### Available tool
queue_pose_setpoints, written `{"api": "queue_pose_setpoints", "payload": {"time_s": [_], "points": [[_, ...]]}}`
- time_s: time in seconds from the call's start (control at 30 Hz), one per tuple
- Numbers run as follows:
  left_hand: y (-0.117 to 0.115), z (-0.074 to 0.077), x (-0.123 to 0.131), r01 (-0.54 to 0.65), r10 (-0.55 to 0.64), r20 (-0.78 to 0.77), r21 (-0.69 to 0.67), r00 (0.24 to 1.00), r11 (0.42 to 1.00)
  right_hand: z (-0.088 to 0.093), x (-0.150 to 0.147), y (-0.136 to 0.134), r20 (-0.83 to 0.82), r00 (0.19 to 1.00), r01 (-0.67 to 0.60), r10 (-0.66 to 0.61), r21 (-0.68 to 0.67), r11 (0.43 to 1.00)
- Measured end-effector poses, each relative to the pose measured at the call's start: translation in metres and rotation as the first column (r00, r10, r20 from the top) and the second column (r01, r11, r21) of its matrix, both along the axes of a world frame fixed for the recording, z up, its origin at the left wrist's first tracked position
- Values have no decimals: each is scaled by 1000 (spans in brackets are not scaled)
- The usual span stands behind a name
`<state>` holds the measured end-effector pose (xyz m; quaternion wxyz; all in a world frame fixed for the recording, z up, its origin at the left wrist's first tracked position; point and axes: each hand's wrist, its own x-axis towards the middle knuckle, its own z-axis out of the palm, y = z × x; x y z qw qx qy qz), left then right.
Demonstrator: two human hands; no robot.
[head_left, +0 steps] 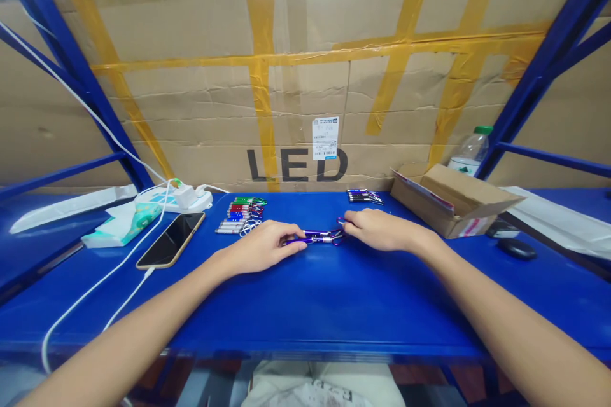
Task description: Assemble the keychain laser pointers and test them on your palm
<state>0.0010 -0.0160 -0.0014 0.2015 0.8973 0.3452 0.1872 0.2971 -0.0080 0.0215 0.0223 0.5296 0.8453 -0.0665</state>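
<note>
Slim purple tubes with carabiner clips [319,239], like keychain flashlights, lie on the blue table between my hands. My left hand [267,247] closes thumb and fingers around their left ends. At the other end, my right hand [375,229] has its fingers curled at a purple carabiner clip [340,220] and pinches it; the fingertips are partly hidden. Left of them is a row of similar tubes [241,213] in green, red, blue and silver, clips facing right. A smaller group of dark and purple ones [363,196] lies at the back, beyond my right hand.
A phone [172,240] on a cable, a tissue pack [124,224] and a power strip [184,197] are at left. At right are an open cardboard box [449,203], a black mouse [517,248] and a bottle [470,151]. Taped cardboard [214,108] walls the back.
</note>
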Motion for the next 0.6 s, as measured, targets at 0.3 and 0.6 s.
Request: {"api": "queue_pose_setpoints", "payload": {"time_s": [0.3, 0.6], "points": [[0, -1, 0, 24, -24, -31, 2, 999, 1000, 9, 6, -8, 78, 997, 25, -11, -172, 985], [2, -1, -1, 19, -23, -38, -81, 999, 997, 12, 6, -14, 153, 988, 42, -12, -196, 980]]}}
